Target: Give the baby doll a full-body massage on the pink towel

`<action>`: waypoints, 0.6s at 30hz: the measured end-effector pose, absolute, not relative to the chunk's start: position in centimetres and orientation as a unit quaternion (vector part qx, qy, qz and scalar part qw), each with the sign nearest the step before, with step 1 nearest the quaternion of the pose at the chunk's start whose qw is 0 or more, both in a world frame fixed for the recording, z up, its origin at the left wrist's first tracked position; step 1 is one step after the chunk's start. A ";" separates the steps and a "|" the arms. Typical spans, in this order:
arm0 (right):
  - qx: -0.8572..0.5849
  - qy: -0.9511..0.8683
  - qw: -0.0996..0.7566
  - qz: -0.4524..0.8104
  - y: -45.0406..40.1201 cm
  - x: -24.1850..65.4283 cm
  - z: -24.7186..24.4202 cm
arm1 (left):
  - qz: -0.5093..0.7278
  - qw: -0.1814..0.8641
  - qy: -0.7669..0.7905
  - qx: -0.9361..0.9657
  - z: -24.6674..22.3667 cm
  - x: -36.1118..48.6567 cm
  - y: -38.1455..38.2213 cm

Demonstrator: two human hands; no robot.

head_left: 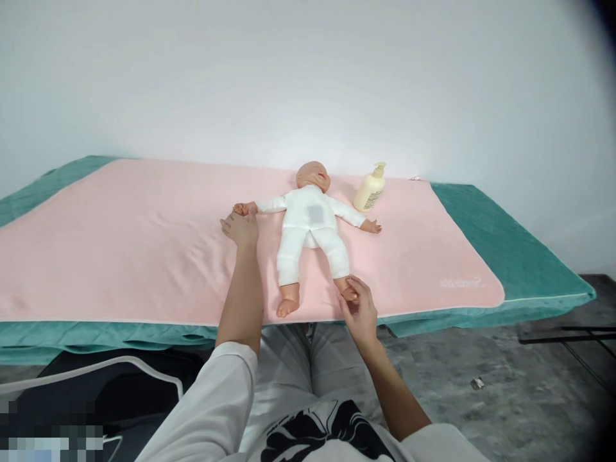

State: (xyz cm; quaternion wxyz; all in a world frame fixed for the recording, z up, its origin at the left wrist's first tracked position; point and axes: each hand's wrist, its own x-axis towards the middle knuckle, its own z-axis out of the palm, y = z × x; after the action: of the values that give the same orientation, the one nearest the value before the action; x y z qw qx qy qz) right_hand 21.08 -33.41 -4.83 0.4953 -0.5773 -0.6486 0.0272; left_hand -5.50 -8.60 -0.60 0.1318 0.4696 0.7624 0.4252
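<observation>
lying on its back on the pink mat [144, 250], the doll [298, 208] has its head toward the wall [308, 77] and its legs toward the near edge. the left hand [240, 228] rests at one small hand [246, 208] of the doll, its fingers a little spread; whether they grip, i cannot tell. the right hand [362, 312] curves thumb and fingers about a foot [343, 286], though whether they press on it does not show. a pull there could drag the doll over the edge, since its feet lie so close to it, and the rippled mat might bunch. a sweep of the doll's outstretched arm [347, 212] could topple the tall pump bottle [369, 194] just beside it. the mat looks soft and round-cornered, the green cover [510, 250] plush, the white suit [315, 236] thick, the foot smooth and rubbery, the bottle cream-coloured plastic.
</observation>
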 end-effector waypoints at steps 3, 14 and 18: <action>-0.582 -0.652 0.485 0.030 -33.5 21.1 -5.2 | 0.384 0.138 0.812 0.417 -0.4 -5.3 -8.7; -0.596 -0.659 0.459 0.003 -33.5 21.0 -5.9 | 0.377 0.128 0.822 0.406 -0.5 -5.0 -8.3; -0.604 -0.657 0.450 0.025 -33.5 21.0 -5.8 | 0.399 0.133 0.810 0.409 -0.7 -5.1 -8.3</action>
State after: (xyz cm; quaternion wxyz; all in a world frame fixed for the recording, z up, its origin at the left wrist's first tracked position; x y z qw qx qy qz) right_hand 21.04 -33.53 -5.79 0.4499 -0.6044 -0.6570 0.0247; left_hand -5.14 -8.32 -0.68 0.1332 0.4092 0.8095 0.3993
